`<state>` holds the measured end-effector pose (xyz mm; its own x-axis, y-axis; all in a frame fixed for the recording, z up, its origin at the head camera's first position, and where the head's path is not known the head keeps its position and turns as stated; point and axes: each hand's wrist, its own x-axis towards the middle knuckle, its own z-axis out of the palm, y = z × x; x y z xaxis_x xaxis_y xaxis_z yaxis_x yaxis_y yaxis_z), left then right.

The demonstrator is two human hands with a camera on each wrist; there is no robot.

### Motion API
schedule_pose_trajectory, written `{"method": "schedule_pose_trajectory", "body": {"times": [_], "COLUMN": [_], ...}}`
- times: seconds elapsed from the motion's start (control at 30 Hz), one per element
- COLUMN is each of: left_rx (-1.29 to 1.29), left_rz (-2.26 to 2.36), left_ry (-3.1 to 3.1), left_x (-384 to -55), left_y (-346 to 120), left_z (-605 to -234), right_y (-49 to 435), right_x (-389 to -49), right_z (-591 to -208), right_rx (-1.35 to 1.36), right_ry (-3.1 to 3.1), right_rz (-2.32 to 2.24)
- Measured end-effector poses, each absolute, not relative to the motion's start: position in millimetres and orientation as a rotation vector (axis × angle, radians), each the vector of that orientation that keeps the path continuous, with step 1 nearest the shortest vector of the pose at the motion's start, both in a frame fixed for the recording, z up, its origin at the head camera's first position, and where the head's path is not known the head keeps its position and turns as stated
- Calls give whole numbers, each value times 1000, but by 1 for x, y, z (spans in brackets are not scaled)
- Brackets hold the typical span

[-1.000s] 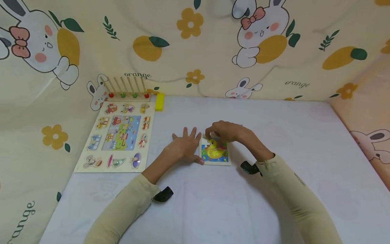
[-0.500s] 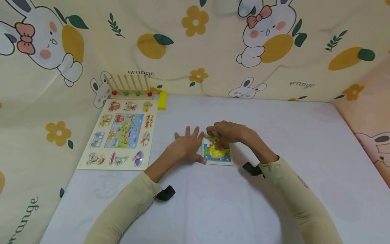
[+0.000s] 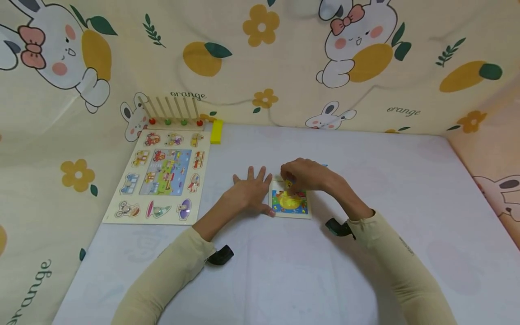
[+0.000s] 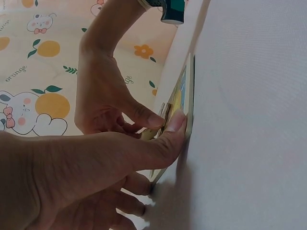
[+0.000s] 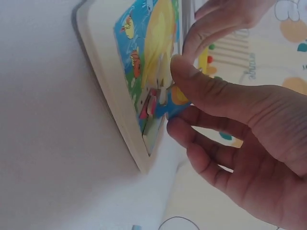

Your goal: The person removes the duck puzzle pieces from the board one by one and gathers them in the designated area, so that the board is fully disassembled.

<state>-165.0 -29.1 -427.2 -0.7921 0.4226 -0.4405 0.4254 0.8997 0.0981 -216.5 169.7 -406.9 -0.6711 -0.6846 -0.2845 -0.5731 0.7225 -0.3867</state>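
A small square duck jigsaw puzzle (image 3: pixel 290 203) in a pale wooden frame lies on the white table. My left hand (image 3: pixel 248 195) is spread beside its left side, fingers straight, with the thumb (image 4: pixel 176 125) resting on the frame's edge. Over the puzzle's far part, my right hand (image 3: pixel 304 175) pinches a blue and yellow puzzle piece (image 5: pixel 179 99) between thumb and fingers. That piece stands tilted against the picture, and a bare pale patch of the tray (image 5: pixel 152 136) shows near it in the right wrist view. From the head view, the right hand hides most of the piece.
To the left lies a large knobbed picture board (image 3: pixel 156 210). Behind it stands a wooden peg rack (image 3: pixel 174 124) with red and green beads, next to a yellow block (image 3: pixel 216 132). A small blue thing (image 3: pixel 324 165) shows behind the right wrist. A patterned cloth (image 3: pixel 243 67) rises at the back.
My right hand has shifted slightly right, and its fingers now cover the duck's head area with the pinched piece. The left hand keeps its place by the frame. The head view has shifted slightly.
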Motion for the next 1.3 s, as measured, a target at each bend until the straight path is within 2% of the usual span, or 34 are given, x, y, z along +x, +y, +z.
{"method": "schedule_pose_trajectory", "body": {"times": [0.27, 0.5, 0.77, 1.03, 1.3], "left_rx": [605, 606, 598, 602, 605], "left_rz": [-5, -2, -2, 18, -6], "left_ry": [2595, 2596, 2609, 2598, 2605], "left_x": [-165, -165, -164, -164, -162], "left_y": [-28, -26, -26, -27, -26], "left_z": [-428, -431, -431, -430, -427], "right_y": [176, 202, 241, 275, 281], "right_x": [-214, -217, -227, -239, -246], "right_z": [-398, -382, -364, -385, -403], "right_rx": [-966, -969, -735, -589, -552], "right_ry": [2536, 2624, 2740, 2698, 2700], "right_rz": [-493, -568, -465, -160, -142]}}
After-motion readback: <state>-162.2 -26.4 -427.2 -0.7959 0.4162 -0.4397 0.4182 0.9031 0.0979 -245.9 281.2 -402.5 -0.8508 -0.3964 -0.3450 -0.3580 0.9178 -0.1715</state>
